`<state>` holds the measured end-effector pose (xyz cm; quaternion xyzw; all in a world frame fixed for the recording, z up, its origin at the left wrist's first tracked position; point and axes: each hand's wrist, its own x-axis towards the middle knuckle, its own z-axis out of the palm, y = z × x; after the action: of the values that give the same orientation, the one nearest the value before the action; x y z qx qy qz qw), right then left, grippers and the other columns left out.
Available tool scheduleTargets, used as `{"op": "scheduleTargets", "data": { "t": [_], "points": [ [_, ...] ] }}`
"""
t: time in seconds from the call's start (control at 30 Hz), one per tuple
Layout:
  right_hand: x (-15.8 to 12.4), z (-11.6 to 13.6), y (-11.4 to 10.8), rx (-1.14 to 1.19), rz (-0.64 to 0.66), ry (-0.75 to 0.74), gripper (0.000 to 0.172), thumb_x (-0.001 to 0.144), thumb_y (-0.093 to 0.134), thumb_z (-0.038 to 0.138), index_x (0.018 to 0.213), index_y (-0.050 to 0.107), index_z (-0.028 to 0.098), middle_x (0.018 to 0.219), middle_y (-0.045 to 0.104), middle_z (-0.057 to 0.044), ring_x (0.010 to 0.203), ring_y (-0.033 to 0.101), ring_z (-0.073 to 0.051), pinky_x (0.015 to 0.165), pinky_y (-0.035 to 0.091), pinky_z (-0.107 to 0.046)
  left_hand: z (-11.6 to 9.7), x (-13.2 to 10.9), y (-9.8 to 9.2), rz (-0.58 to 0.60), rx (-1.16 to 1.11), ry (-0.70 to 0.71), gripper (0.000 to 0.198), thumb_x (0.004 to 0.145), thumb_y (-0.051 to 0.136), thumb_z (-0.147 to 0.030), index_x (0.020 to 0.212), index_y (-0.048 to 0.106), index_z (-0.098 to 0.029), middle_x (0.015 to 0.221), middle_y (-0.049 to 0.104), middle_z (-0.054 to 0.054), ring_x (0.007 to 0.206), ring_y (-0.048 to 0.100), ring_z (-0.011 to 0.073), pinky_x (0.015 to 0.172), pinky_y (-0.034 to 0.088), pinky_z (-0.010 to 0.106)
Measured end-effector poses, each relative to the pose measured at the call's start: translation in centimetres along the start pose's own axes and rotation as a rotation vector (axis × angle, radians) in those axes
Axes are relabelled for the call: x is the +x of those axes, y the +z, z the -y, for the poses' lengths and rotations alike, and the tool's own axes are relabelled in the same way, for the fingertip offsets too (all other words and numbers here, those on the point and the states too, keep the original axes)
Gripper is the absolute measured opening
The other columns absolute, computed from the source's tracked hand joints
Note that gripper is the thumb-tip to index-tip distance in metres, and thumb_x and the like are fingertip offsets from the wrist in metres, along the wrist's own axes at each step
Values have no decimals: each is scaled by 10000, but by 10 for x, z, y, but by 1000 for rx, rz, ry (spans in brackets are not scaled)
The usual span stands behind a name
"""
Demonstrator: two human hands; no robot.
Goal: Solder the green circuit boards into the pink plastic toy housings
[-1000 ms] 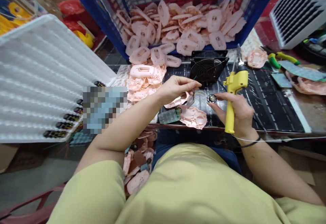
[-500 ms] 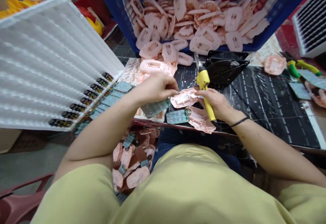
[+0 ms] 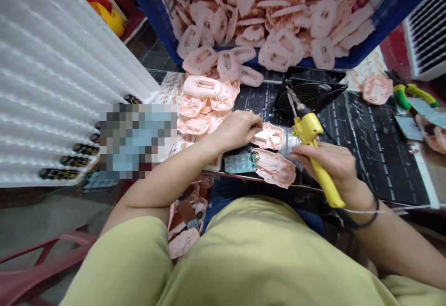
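Observation:
My right hand (image 3: 332,164) grips a yellow soldering gun (image 3: 308,128) by its handle, with the metal tip pointing up and away. Curled at the left edge of a pink plastic shell (image 3: 272,136), my left hand (image 3: 240,129) has its fingers pinched together; what lies between them is hidden. Closer to my body, a second pink shell (image 3: 275,166) lies hollow side up. A greenish circuit board (image 3: 239,162) sits against its left end, with thin wires at the joint.
A blue crate (image 3: 151,16) full of pink shells stands at the back. Behind the soldering gun is a black fan (image 3: 313,94). A white ribbed tray (image 3: 45,64) leans at left; green-and-yellow pliers (image 3: 402,96) lie at right. More shells (image 3: 198,85) are stacked left of centre.
My right hand has drawn the soldering gun right and toward me, away from the shells. My left hand has shifted right, onto the far shell's edge.

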<state>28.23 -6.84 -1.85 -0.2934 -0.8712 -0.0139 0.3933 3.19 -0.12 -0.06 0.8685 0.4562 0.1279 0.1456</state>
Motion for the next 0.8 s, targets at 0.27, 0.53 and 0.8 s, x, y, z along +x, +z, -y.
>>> {"op": "scheduleTargets", "data": {
  "t": [0.27,0.53,0.8],
  "points": [
    [-33,7,-41,-236,-156,218,589,941,541,585,1422,546,246,1012,730,-101,797,712,-269,653,571,-364,1,11,20,48,-8,-24,174,863,574,-150,926,736,-140,937,741,84,890,673,207,827,494,310],
    [-51,5,-19,-96,-159,266,403,824,764,217,1212,662,257,924,747,-20,673,715,-198,576,601,-273,5,11,19,52,-23,-2,159,843,578,-160,875,732,-137,885,724,76,841,660,191,814,499,305],
    [-44,-2,-7,95,-175,219,213,774,797,157,932,672,226,837,740,3,680,719,-178,606,625,-243,4,13,20,62,-2,-25,167,840,589,-172,885,743,-127,888,724,87,847,658,201,825,499,317]
  ]
}}
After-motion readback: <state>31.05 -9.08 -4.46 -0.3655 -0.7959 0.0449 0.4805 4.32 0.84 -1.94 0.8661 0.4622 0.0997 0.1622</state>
